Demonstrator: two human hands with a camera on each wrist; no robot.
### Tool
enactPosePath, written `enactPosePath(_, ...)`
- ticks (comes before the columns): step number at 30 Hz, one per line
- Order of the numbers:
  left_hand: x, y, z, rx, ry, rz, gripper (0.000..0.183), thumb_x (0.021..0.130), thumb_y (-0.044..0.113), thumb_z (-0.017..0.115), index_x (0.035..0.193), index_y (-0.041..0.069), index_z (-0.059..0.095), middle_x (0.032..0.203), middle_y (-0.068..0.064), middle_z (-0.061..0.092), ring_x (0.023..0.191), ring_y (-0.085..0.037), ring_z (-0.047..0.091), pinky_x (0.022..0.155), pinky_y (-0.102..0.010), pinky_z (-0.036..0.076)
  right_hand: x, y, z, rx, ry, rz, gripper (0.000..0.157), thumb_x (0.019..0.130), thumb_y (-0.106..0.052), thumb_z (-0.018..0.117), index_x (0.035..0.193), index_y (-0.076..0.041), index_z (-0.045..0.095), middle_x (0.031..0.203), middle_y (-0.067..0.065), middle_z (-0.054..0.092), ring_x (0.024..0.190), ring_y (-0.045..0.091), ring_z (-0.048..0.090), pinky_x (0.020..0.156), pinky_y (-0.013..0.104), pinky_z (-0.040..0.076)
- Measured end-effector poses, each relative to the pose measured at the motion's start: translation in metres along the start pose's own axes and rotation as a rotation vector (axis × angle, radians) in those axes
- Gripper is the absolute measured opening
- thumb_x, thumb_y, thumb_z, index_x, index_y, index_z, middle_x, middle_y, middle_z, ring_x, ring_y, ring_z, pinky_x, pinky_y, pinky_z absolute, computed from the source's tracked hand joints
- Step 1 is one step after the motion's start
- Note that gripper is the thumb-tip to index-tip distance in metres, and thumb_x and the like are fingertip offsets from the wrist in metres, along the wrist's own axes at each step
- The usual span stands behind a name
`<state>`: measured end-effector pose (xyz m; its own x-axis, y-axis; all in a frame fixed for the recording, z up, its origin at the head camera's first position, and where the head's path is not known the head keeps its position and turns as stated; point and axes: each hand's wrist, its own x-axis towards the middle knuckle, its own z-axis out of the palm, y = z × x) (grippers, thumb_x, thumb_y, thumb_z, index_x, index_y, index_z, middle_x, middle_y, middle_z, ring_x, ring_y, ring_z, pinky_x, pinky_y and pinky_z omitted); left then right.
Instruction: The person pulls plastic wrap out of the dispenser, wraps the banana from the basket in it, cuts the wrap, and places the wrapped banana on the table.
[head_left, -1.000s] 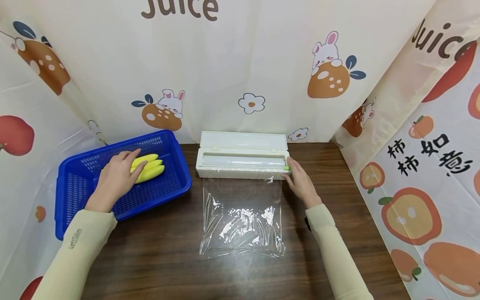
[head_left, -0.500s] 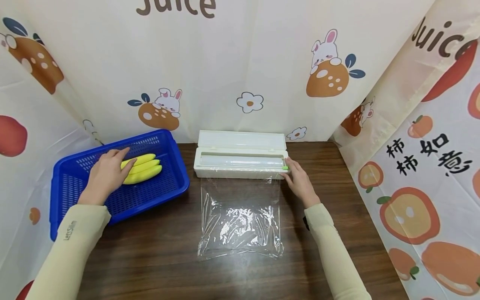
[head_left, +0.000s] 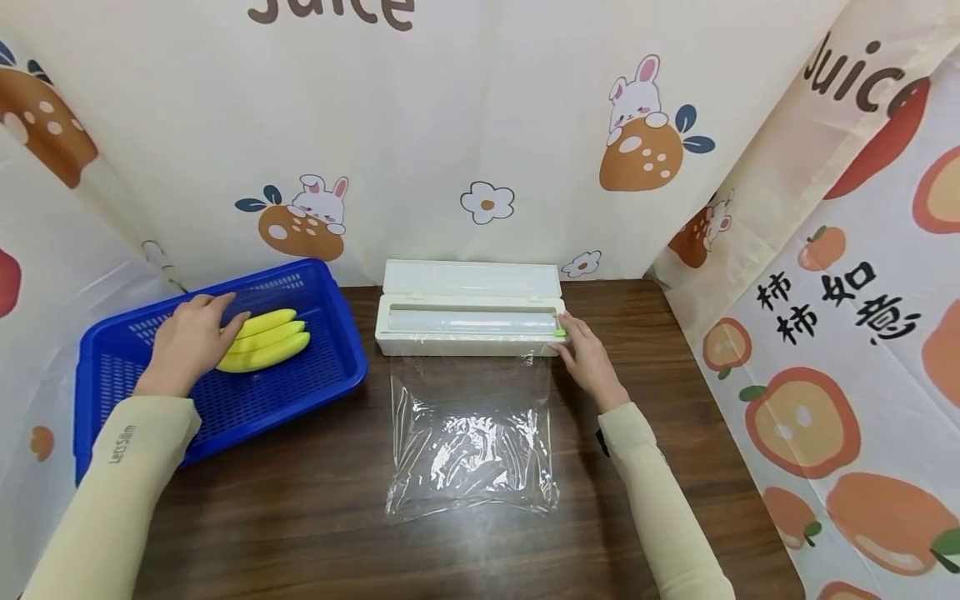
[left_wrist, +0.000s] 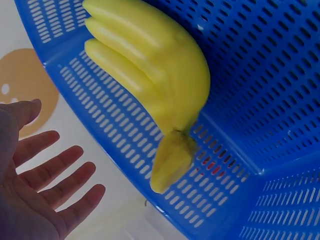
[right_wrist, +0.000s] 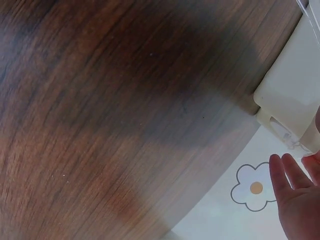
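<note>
A bunch of yellow bananas (head_left: 262, 340) lies in the blue plastic basket (head_left: 348, 379) on the left. My left hand (head_left: 186, 340) hovers over the basket beside the bunch, with its fingers spread and nothing held in the left wrist view. A white cling film dispenser (head_left: 420, 344) stands at the back of the table, lid raised, its roll (head_left: 472, 322) showing inside. The fingers of my right hand (head_left: 588, 358) rest against its right end by the green slider (head_left: 559, 332). In the right wrist view these fingers look fairly straight at the end of the box.
A sheet of clear cling film (head_left: 472, 450) runs from the dispenser toward me over the brown wooden table (head_left: 315, 517). Printed cloth (head_left: 435, 125) stands upright close behind the dispenser and basket, and more cloth borders the table left and right.
My left hand has drawn left, away from the bananas, and more of the bunch shows. My right hand stays at the dispenser's end. The head view has shifted slightly.
</note>
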<state>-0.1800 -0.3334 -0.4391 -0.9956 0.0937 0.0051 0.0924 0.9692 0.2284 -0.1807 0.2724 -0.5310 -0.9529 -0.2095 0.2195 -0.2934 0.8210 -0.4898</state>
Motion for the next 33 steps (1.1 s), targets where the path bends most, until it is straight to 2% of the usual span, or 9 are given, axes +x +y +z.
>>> enactPosePath(8,0.005,-0.012,0.002,-0.019,-0.046,-0.045,0.056,0.110,0.025,0.054,0.146,-0.017,0.045,0.138,-0.046,0.045,0.125,-0.067,0.044,0.099,-0.080,0.040,0.001,-0.005,0.000,0.004,0.011,0.015,0.058,0.101,-0.013,0.072,0.151,0.006,0.051,0.157,0.026,0.048,0.143,0.046,0.049,0.118,0.057,0.041)
enactPosePath(16,0.009,-0.027,0.014,-0.038,-0.180,-0.108,0.062,0.109,0.029,0.054,0.146,-0.020,0.042,0.140,-0.048,0.040,0.129,-0.068,0.039,0.101,-0.079,0.040,0.001,-0.003,0.000,0.005,-0.001,0.039,0.059,0.100,-0.014,0.073,0.151,0.005,0.051,0.158,0.024,0.048,0.144,0.044,0.048,0.119,0.055,0.041)
enactPosePath(25,0.015,-0.038,0.025,-0.058,-0.307,-0.123,0.074,0.109,0.040,0.053,0.148,-0.022,0.037,0.144,-0.051,0.035,0.133,-0.069,0.033,0.105,-0.080,0.036,0.000,-0.003,0.000,0.010,0.027,0.010,0.058,0.099,-0.011,0.074,0.150,0.008,0.052,0.155,0.025,0.050,0.142,0.044,0.050,0.119,0.054,0.041)
enactPosePath(33,0.013,-0.039,0.026,-0.088,-0.385,-0.136,0.083,0.108,0.044,0.054,0.148,-0.025,0.032,0.139,-0.051,0.038,0.124,-0.065,0.043,0.103,-0.079,0.039,0.001,0.000,0.003,0.011,0.043,-0.006,0.057,0.099,-0.012,0.074,0.148,0.008,0.053,0.155,0.026,0.051,0.142,0.044,0.050,0.118,0.054,0.041)
